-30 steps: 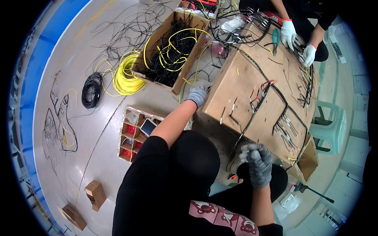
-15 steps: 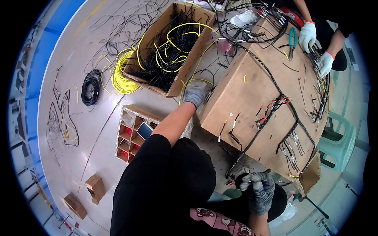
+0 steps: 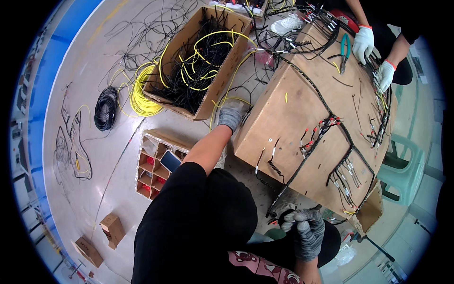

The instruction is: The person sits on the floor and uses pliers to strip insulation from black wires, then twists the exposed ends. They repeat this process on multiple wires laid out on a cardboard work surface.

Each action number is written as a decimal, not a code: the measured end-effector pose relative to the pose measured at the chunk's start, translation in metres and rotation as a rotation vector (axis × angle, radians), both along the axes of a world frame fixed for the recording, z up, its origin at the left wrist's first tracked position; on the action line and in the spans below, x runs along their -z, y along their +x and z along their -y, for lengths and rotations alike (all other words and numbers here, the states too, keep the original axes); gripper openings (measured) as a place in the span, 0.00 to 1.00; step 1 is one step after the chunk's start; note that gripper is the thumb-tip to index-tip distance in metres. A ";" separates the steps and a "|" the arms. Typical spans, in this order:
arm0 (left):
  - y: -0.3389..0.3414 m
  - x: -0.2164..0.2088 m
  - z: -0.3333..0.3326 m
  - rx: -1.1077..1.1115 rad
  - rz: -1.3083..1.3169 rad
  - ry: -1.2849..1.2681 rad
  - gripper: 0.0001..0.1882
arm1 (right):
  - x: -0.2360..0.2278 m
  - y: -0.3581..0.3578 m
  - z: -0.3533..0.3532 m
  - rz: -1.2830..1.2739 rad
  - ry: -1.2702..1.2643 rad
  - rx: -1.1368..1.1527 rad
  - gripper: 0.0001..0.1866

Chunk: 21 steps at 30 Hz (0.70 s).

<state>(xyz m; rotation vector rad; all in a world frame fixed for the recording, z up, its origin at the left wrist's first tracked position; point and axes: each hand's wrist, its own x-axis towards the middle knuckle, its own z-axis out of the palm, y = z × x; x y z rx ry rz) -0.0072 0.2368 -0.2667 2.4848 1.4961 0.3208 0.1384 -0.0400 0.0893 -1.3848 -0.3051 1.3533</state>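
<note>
My left hand [image 3: 230, 117], in a grey knit glove, reaches forward to a clear plastic bag [image 3: 240, 105] on the floor. It is between the wooden worktop [image 3: 265, 124] and the carton of cables [image 3: 204, 108]; its fingertips are hidden. My right hand [image 3: 308, 234], gloved alike, is held palm up over my knee, near the worktop's front edge. Its fingers are curled together, and whatever they hold is too small to make out. A black wire harness [image 3: 349, 137] with red and white tipped ends lies across the worktop.
A co-worker's white-gloved hands [image 3: 373, 59] handle wires at the worktop's far right, past green-handled pliers [image 3: 345, 52]. A divided box [image 3: 156, 163] stands on the floor at left, near a yellow cable coil [image 3: 144, 92] and a black coil [image 3: 106, 109]. A green stool [image 3: 407, 170] is at right.
The whole view has shifted slightly, so the worktop sits a little further left. Both my hands keep nearly the same place and pose.
</note>
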 end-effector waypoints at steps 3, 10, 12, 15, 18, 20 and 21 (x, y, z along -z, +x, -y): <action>-0.001 -0.021 -0.005 -0.057 -0.059 -0.236 0.08 | 0.002 0.001 0.003 0.023 -0.006 -0.001 0.13; -0.018 -0.054 0.010 -0.033 -0.119 -0.270 0.10 | -0.005 -0.002 0.003 0.009 -0.027 0.015 0.14; -0.019 -0.069 0.011 -0.005 -0.142 -0.260 0.10 | -0.005 -0.003 0.002 0.012 0.003 0.000 0.14; -0.010 -0.078 0.007 -0.046 -0.176 -0.284 0.11 | -0.007 -0.004 -0.001 0.016 -0.013 0.002 0.15; -0.023 -0.072 0.005 -0.055 -0.137 -0.334 0.10 | -0.003 -0.004 -0.002 0.012 -0.012 0.018 0.15; -0.035 -0.069 0.012 -0.079 -0.075 -0.351 0.09 | -0.006 -0.007 -0.006 0.043 -0.016 0.029 0.13; -0.041 -0.068 0.017 -0.091 -0.046 -0.359 0.08 | -0.006 -0.008 -0.007 0.057 -0.018 0.034 0.13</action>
